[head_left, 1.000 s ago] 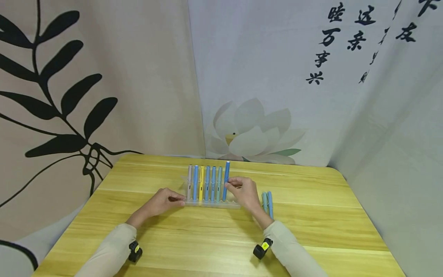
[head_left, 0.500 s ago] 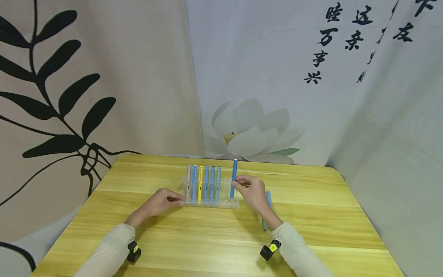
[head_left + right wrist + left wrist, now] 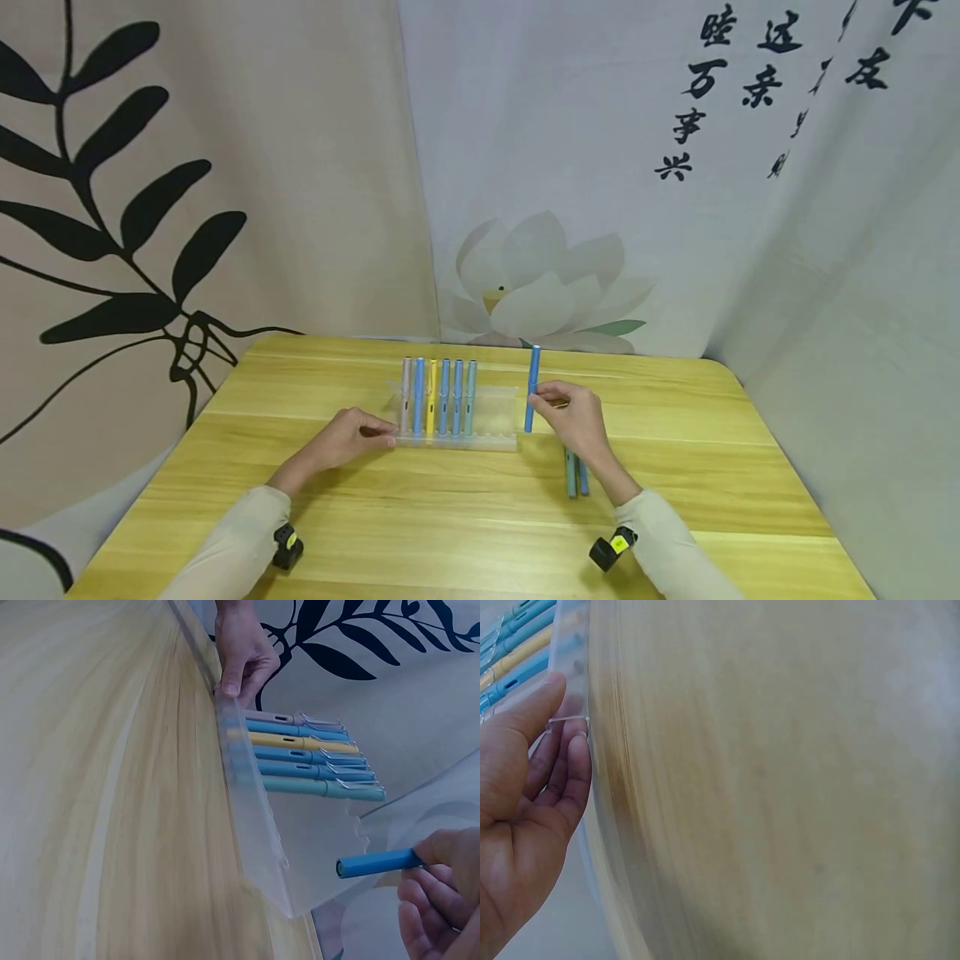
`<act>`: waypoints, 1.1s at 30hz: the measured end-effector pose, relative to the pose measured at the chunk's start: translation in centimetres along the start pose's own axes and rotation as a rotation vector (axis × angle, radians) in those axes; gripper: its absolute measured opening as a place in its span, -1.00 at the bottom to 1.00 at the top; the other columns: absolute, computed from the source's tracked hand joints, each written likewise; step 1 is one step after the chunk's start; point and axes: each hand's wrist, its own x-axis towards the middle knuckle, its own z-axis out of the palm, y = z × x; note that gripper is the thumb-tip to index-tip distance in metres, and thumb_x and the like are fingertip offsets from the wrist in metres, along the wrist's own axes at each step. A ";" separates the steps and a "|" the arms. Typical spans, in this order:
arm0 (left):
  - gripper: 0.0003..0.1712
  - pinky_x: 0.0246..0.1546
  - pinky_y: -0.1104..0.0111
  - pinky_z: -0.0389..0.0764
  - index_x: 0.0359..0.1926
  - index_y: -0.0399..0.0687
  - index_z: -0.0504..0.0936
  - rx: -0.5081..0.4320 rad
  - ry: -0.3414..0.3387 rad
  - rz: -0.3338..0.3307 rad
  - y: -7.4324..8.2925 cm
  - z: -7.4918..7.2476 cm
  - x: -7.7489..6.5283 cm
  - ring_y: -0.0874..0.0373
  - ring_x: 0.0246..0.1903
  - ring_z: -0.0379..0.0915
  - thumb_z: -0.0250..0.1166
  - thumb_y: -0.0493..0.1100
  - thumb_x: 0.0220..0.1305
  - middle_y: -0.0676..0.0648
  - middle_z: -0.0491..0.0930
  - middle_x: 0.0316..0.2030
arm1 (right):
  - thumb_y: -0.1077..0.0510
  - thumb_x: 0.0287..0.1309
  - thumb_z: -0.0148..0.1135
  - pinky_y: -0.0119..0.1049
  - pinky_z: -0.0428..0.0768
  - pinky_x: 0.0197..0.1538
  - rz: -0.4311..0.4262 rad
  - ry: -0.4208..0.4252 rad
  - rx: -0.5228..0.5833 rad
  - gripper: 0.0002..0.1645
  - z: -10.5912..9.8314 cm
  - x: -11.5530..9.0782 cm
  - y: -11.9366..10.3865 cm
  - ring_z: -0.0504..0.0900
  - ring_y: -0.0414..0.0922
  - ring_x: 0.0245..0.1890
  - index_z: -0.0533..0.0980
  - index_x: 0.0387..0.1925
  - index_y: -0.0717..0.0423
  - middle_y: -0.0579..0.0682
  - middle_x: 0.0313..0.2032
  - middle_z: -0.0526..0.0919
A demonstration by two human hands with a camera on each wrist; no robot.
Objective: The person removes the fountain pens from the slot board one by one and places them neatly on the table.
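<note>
A clear pen rack [image 3: 495, 417] stands on the table with several pens upright in its left part, among them a yellow pen [image 3: 431, 396] and a pale green pen [image 3: 470, 398]. My left hand [image 3: 356, 435] pinches the rack's left end; in the left wrist view the thumb [image 3: 544, 705] lies on the clear plastic with the fingers below. Just past the rack's right end, my right hand [image 3: 573, 417] holds a blue pen [image 3: 533, 387] nearly upright between thumb and fingers. The right wrist view shows this blue pen's [image 3: 375, 863] lower end pointing toward the rack.
A green pen [image 3: 572, 477] and another blue pen [image 3: 583, 479] lie on the wooden table [image 3: 450, 525], partly hidden behind my right wrist. A printed curtain [image 3: 562, 167] hangs behind the table's far edge.
My right hand has lifted the blue pen out of the rack's right part and moved it right, beyond the rack's end. The left hand stays at the rack's left end.
</note>
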 end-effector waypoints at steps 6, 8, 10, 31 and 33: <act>-0.64 -0.24 0.41 0.65 0.02 -0.21 0.76 -0.002 -0.006 -0.016 -0.1 0.0 0.1 0.25 -0.26 0.62 0.37 -0.04 0.39 -0.18 0.75 -0.02 | 0.04 0.24 0.46 -0.21 0.69 -0.13 0.023 0.015 -0.040 -0.78 -1.5 -0.4 0.3 0.73 -0.13 -0.25 0.75 -0.14 0.06 -0.08 -0.29 0.79; -0.64 -0.24 0.41 0.65 0.03 -0.21 0.76 -0.001 -0.006 -0.014 -0.1 0.0 0.1 0.25 -0.25 0.63 0.37 -0.03 0.39 -0.17 0.75 -0.01 | 0.02 0.24 0.47 -0.20 0.68 -0.15 0.031 0.019 -0.055 -0.76 -2.0 -0.6 0.4 0.73 -0.11 -0.24 0.75 -0.14 0.06 -0.07 -0.29 0.80; -0.64 -0.23 0.41 0.65 0.03 -0.20 0.76 -0.001 -0.005 -0.010 -0.2 0.0 0.1 0.24 -0.24 0.64 0.37 -0.03 0.39 -0.17 0.74 -0.01 | 0.02 0.24 0.46 -0.20 0.68 -0.17 0.045 0.027 -0.068 -0.76 -2.4 -0.7 0.5 0.73 -0.10 -0.23 0.75 -0.14 0.06 -0.07 -0.29 0.80; -0.65 -0.25 0.40 0.65 0.02 -0.23 0.76 -0.004 -0.005 -0.025 -0.1 -0.1 0.1 0.24 -0.28 0.62 0.39 -0.07 0.38 -0.17 0.76 -0.05 | 0.03 0.17 0.52 -0.29 0.65 -0.26 0.162 0.065 -0.144 -0.75 -5.0 -2.5 3.1 0.72 -0.11 -0.29 0.76 -0.19 0.10 -0.02 -0.31 0.79; -0.65 -0.25 0.40 0.66 0.01 -0.23 0.76 -0.004 -0.004 -0.021 -0.1 0.0 0.2 0.24 -0.28 0.62 0.39 -0.07 0.38 -0.16 0.76 -0.05 | 0.02 0.17 0.51 -0.29 0.65 -0.27 0.173 0.064 -0.152 -0.75 -5.1 -2.6 3.3 0.72 -0.11 -0.30 0.77 -0.20 0.09 -0.02 -0.31 0.79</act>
